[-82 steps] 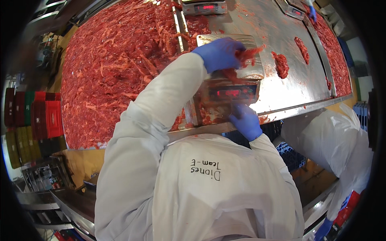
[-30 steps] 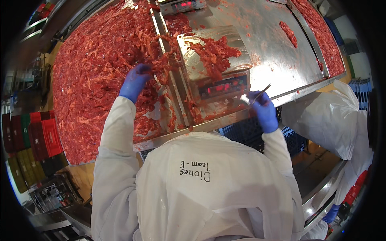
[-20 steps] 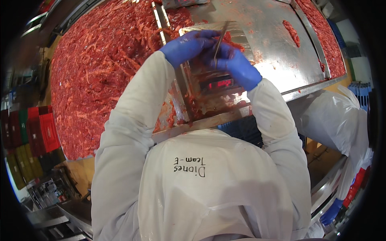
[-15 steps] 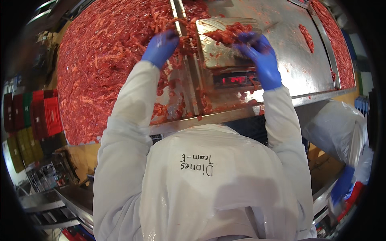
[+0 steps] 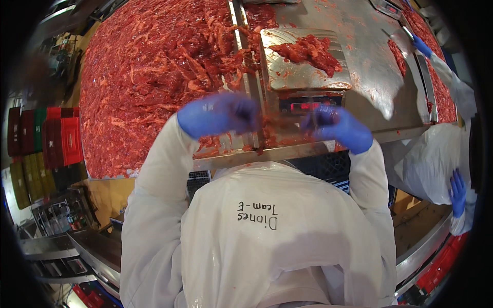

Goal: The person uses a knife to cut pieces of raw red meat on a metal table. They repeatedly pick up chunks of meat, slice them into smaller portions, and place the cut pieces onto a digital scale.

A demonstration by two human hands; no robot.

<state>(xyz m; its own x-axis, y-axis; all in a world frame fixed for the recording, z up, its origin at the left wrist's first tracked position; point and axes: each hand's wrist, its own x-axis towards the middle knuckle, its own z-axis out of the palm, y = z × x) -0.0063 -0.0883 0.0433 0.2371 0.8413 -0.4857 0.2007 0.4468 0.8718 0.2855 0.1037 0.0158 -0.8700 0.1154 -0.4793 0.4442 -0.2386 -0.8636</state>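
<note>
My left hand (image 5: 218, 114), in a blue glove, hovers over the steel divider beside the meat pile; motion blurs its curled fingers. Just in front of the scale's red display (image 5: 306, 106), my blue-gloved right hand (image 5: 341, 127) is closed. Something thin and blurred shows at its fingertips, too unclear to name. Behind it, a clump of red meat pieces (image 5: 310, 54) lies on the scale's steel plate (image 5: 287, 79), touched by neither hand. A large heap of raw meat strips (image 5: 149, 87) fills the left side of the table.
A steel divider (image 5: 251, 97) runs between heap and scale. On the steel surface (image 5: 359, 56) at right lies a meat strip (image 5: 396, 55). Another person's gloved hands (image 5: 422, 46) show at the far right, near a clear plastic bag (image 5: 429, 164). Stacked crates (image 5: 64, 138) stand left.
Both my hands have drawn back toward me; the right has left the meat, which now lies alone on the scale plate. Another person's hand has appeared at the upper right.
</note>
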